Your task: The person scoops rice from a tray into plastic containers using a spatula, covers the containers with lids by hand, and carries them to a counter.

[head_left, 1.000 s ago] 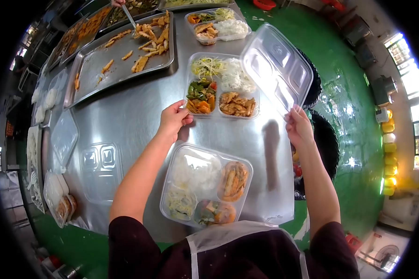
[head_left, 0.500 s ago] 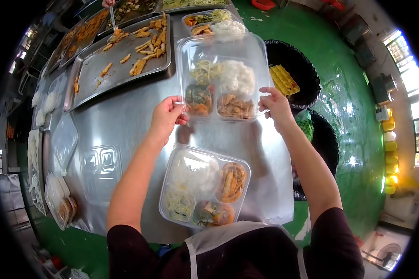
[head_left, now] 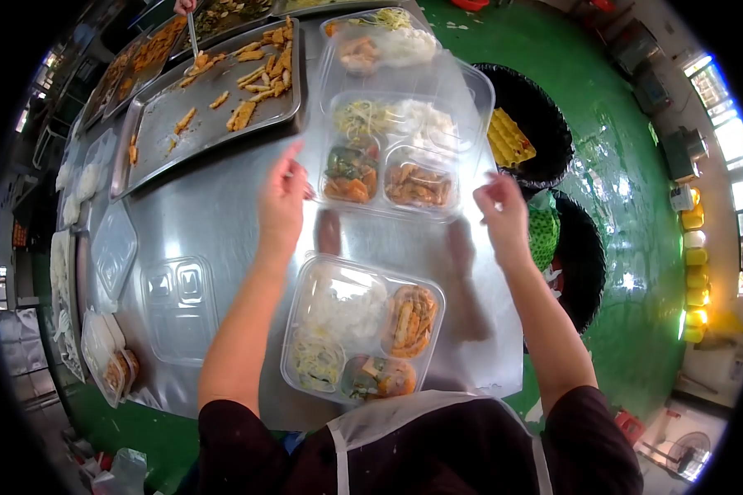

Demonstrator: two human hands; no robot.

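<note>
A clear plastic lid (head_left: 462, 91) lies loosely over a filled meal tray (head_left: 388, 169) of rice, shredded vegetables and cooked dishes on the steel table (head_left: 223, 214). My left hand (head_left: 282, 202) is at the lid's left edge, fingers spread and just touching it. My right hand (head_left: 504, 210) hovers with fingers apart by the lid's near right corner, slightly off it. A second meal box (head_left: 363, 330), lidded, sits close to my body between my forearms.
Another filled tray (head_left: 380, 45) stands behind. A metal pan of fried pieces (head_left: 215, 91) is at back left, where another person's hand (head_left: 183, 5) holds tongs. Loose lids (head_left: 177, 305) lie left. Black baskets (head_left: 545, 157) stand on the green floor at right.
The lid, held up at the right a second ago, was swung over the meal tray and set down on it. Both hands have let go and opened.
</note>
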